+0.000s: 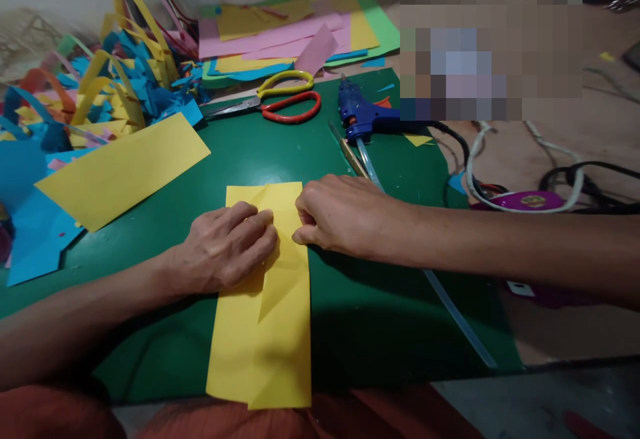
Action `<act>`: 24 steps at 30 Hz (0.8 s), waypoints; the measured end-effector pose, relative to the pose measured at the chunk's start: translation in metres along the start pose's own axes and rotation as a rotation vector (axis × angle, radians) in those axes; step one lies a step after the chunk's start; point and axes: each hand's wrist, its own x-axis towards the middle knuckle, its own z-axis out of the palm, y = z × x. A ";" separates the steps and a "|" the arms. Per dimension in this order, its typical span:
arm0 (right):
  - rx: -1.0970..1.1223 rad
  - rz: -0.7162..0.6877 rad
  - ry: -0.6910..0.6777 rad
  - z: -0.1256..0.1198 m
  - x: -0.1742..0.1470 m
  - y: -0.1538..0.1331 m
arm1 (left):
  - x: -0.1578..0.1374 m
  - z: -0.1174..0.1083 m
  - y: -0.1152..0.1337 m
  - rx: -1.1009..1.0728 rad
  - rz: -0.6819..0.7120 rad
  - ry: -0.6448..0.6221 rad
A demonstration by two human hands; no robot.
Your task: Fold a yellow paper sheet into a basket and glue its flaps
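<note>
A long yellow paper strip (265,339) lies lengthwise on the green mat (370,305) in front of me, with folded flaps along it. My left hand (225,247) presses flat on the strip's left side, fingers bent over a fold. My right hand (340,215) pinches the strip's right edge near its upper part, fingers curled. The two hands almost touch over the paper.
A second yellow sheet (120,169) lies at the left, beside a heap of blue and yellow paper scraps (85,92). Two scissors (280,99), a blue glue gun (360,115), a clear glue stick (450,312) and cables (550,192) lie further back and right. Coloured sheets (300,32) are stacked behind.
</note>
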 end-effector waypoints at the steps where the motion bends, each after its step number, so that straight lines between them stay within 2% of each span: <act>1: -0.002 -0.003 0.000 0.000 0.000 0.000 | 0.000 0.000 0.000 0.005 0.001 -0.004; 9: -0.012 -0.025 0.017 0.004 -0.001 0.004 | -0.002 0.000 -0.003 0.026 0.033 -0.046; 24: -0.006 0.010 -0.029 0.003 -0.012 -0.003 | 0.000 -0.002 -0.005 0.013 0.045 -0.032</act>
